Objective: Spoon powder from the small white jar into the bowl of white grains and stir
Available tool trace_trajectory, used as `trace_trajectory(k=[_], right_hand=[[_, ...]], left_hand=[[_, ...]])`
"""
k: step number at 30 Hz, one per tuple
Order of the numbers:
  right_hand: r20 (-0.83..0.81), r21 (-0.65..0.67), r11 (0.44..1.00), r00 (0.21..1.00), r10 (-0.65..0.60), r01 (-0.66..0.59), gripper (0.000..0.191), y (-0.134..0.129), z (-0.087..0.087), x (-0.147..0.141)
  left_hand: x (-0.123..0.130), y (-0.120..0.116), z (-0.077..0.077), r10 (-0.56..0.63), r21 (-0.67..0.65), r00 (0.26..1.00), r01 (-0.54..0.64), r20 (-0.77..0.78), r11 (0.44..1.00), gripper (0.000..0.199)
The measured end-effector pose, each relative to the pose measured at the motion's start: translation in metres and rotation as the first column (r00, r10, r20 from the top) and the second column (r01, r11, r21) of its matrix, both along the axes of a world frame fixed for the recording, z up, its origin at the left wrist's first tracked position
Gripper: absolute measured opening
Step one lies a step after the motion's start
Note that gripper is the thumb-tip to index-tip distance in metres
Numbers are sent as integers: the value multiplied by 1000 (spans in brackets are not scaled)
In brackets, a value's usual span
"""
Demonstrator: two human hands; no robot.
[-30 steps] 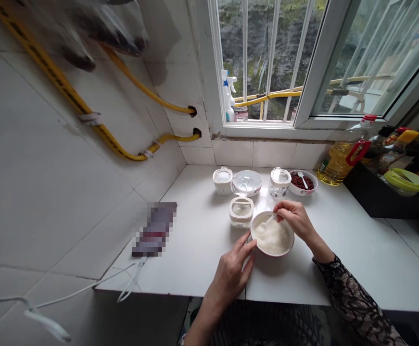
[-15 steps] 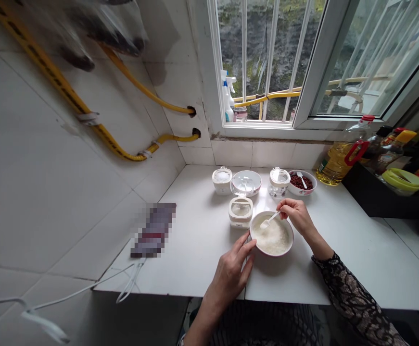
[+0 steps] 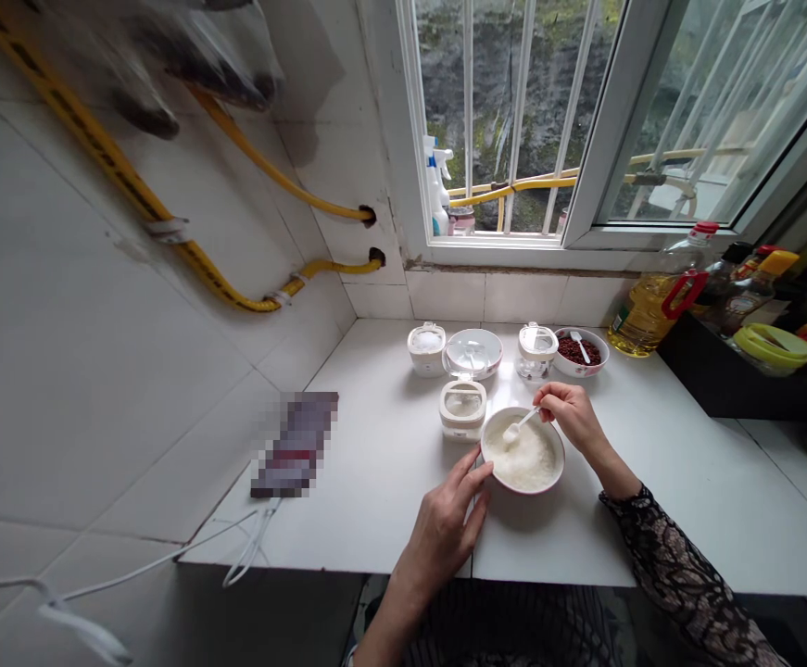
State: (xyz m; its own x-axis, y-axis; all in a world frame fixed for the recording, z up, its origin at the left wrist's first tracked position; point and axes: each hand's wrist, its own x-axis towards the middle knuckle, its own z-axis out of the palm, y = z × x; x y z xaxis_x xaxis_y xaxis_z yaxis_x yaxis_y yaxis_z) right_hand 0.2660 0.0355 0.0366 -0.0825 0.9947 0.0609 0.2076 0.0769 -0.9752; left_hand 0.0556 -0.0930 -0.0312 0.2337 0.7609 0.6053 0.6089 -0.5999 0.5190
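The desk point(image 3: 358, 482) stretches across in front of me, with a black box point(image 3: 699, 375) of bottles at its right and an oil bottle point(image 3: 637, 320) beside the box. The bowl point(image 3: 561, 463) sits upright near the front edge, just before me. My left hand point(image 3: 445, 519) lies against its left side, fingers spread, steadying rather than gripping. My right hand point(image 3: 570, 412) is closed in a pinch above the far right rim. Further back stand the bean bowl point(image 3: 605, 361) and a white bowl point(image 3: 490, 372), whose contents I cannot make out. One jar point(image 3: 463, 424) is just left of my bowl; two more, the left jar point(image 3: 427, 349) and the right jar point(image 3: 536, 350), flank the white bowl. Smallest is the white spoon point(image 3: 523, 423) I pinch by its handle, its head tilted down over the pale grains point(image 3: 523, 463); whether it touches them, I cannot tell. I judge the step in hand as stirring or spooning. The next move calls for a light wrist and a firm left-hand brace.
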Motion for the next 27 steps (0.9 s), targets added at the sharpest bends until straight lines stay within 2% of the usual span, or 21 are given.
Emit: trace_trajectory(k=[15,20,27], right_hand=[[-22,-16,1000,1000,-22,22,15,0,2,0],[-139,-68,997,990,25,-34,12,1,3,2],[-241,-122,992,970,12,-42,10,3,8,3]], left_hand=[[0,0,-2,-7,6,1000,7,-3,1000,38],[0,0,-1,-4,0,1000,4,-5,1000,39],[0,0,-1,-2,8,1000,2,-1,1000,38]])
